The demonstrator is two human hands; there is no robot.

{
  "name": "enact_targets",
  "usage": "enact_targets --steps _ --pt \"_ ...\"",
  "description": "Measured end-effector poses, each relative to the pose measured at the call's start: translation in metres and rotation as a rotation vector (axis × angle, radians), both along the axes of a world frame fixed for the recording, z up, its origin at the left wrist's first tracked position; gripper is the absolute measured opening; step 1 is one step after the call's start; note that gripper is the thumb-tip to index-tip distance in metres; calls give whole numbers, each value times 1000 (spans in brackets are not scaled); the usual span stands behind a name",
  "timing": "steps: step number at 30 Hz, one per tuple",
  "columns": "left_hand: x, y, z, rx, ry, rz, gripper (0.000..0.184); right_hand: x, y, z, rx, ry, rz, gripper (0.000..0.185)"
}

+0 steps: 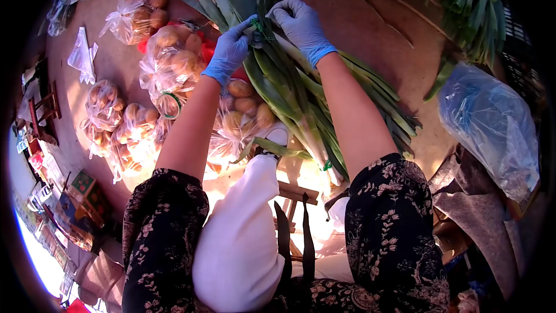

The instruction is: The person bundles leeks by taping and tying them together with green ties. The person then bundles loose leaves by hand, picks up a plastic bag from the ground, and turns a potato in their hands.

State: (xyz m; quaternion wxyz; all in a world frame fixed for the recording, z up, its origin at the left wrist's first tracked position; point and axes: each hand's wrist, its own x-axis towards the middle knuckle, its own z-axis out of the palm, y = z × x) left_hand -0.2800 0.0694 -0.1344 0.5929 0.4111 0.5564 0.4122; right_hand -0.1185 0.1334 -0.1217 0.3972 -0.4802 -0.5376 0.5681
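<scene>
A bundle of leeks (278, 81) lies in front of me, leaves pointing away and one pale root end toward my feet. A green tie (262, 33) goes round the leafy part. My left hand (231, 52), in a blue glove, is closed at the left of this tie, thumb and finger pinching it. My right hand (300, 26), gloved too, is just right of the tie with its fingertips pinched together; what they hold is too small to make out. A second green tie (327, 166) shows near the root end.
Several clear bags of round brownish produce (174, 61) stand on the floor at left. More leeks (472, 8) lie at upper right, above a large clear plastic bag (489, 127). A flattened plastic bag (83, 56) lies at far left. My white-trousered leg (237, 232) is below.
</scene>
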Motion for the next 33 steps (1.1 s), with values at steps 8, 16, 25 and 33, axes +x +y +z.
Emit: enact_targets --steps 8,16,25,33 --pt "-4 -3 -6 135 457 -74 42 -12 -16 -3 -1 -337 143 20" --pt "-5 8 18 -294 -142 9 34 2 -21 -8 -64 -97 71 11" --pt "-11 -3 1 -265 -291 3 37 31 -48 -12 -112 43 375 14" --pt "9 -6 6 -31 206 128 34 20 -28 -11 -14 -206 27 17"
